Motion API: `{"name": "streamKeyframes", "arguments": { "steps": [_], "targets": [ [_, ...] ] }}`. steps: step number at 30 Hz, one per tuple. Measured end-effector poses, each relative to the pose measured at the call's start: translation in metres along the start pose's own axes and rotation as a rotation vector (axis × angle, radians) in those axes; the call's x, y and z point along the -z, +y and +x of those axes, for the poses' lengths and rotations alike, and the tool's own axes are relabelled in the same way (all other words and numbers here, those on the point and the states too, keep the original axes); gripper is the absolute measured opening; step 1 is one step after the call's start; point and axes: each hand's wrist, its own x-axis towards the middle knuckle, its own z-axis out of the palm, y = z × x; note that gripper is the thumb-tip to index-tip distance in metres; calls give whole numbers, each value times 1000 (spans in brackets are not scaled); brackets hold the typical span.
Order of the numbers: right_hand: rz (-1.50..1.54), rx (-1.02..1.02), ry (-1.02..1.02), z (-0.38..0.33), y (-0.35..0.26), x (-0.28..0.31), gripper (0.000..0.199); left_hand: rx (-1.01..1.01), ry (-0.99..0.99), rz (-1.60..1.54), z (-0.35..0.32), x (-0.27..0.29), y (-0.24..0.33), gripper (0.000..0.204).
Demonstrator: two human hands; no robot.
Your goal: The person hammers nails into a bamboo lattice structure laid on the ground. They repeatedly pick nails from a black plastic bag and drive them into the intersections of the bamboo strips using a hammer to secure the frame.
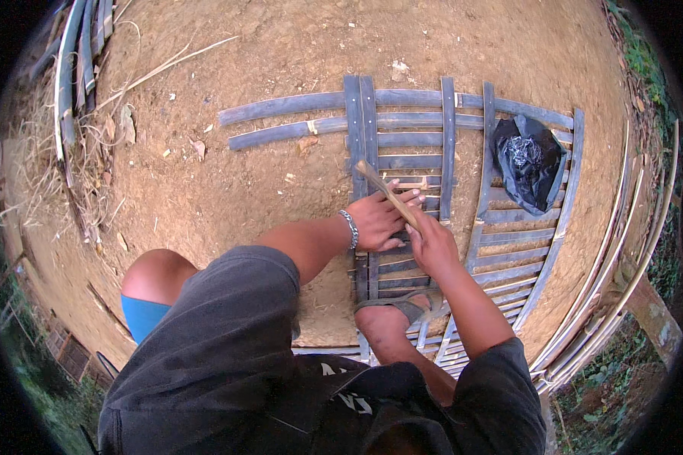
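A lattice of grey bamboo slats (402, 121) lies on the dirt ground in front of me. My left hand (378, 220), with a metal bracelet on the wrist, presses flat on the slats near the lattice's middle. My right hand (432, 244) grips a wooden-handled tool (385, 191) that slants up to the left over my left hand's fingers. My sandalled foot (395, 312) rests on the slats just below both hands.
A black plastic bag (530, 161) lies on the lattice at the right. Loose bamboo strips (72, 68) and dry stalks are piled at the upper left. Long thin bamboo strips (622, 288) curve along the right edge beside green plants.
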Motion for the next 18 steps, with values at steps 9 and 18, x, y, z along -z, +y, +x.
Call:
{"name": "streamKeyframes", "arguments": {
  "steps": [9, 18],
  "targets": [
    [-14, -62, -20, 17, 1, 6, 43, 9, 16, -32, -1, -5, 0, 82],
    [-6, -131, -63, 18, -8, 8, 45, 29, 10, -6, -2, -4, 1, 85]
  ]
}}
